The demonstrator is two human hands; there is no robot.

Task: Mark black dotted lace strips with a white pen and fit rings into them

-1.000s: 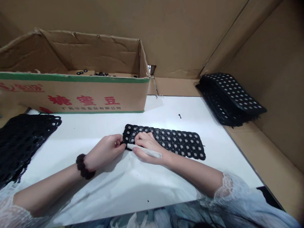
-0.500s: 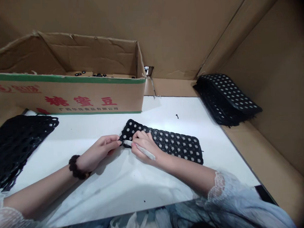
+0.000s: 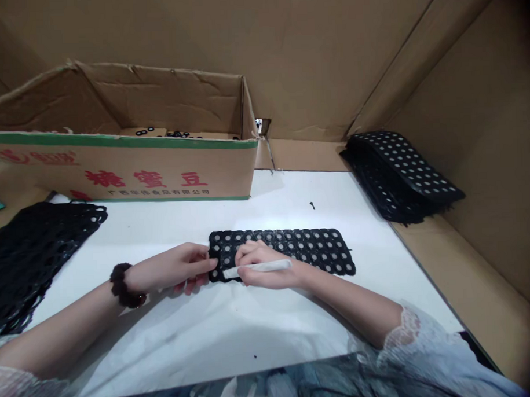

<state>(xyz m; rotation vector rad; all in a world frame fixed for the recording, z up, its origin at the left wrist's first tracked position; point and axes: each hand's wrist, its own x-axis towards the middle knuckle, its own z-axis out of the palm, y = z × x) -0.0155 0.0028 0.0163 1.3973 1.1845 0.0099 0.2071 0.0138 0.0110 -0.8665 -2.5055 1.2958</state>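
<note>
Black dotted mat [image 3: 288, 246] lies off the box's [image 3: 229, 159] near right corner, left hand [image 3: 174, 268] pinching its edge, seemingly to steady it, as the right hand [image 3: 262, 255] grips a white stick [image 3: 270, 266].

White tbl [image 3: 291, 197] has dotted blk mat [image 3: 308, 247], blk mesh [image 3: 36, 253], cardbd box [image 3: 159, 156].
</note>
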